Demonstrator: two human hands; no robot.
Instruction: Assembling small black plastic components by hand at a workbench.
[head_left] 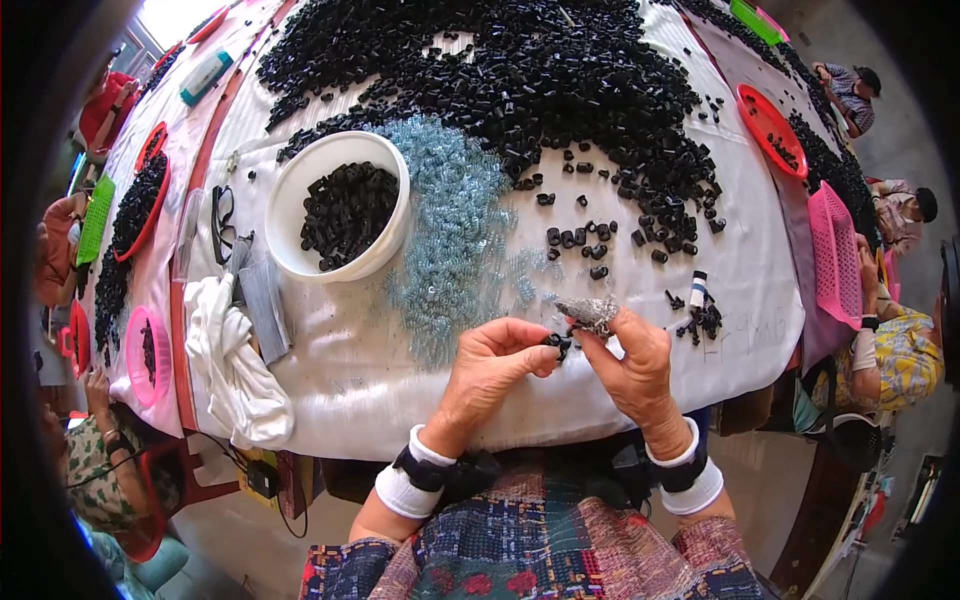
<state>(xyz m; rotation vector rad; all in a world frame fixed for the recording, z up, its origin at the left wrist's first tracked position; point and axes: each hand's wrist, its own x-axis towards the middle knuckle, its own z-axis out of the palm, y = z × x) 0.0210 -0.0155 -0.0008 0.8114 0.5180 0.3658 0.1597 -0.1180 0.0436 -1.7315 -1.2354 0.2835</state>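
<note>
My left hand [492, 368] pinches a small black plastic part [559, 343] between thumb and fingertips. Close against its other side, my right hand [632, 372] is closed too, thumb against the index finger. A worn grey cover [588, 312] wraps that fingertip and hides what the pinch holds, if anything. Just beyond my hands lies a heap of clear bluish coil springs [440, 240]. A white bowl [285, 245] to its left holds many black parts [350, 215]. To the right, small black pieces [704, 322] lie by a small white cylinder with a dark band [698, 290].
A big pile of black parts [540, 80] covers the far table. At left lie eyeglasses [222, 212], a white cloth [228, 350] and a grey cloth strip [264, 315]. Red trays [742, 100] and a pink basket [828, 250] stand on neighbouring tables, where other people sit.
</note>
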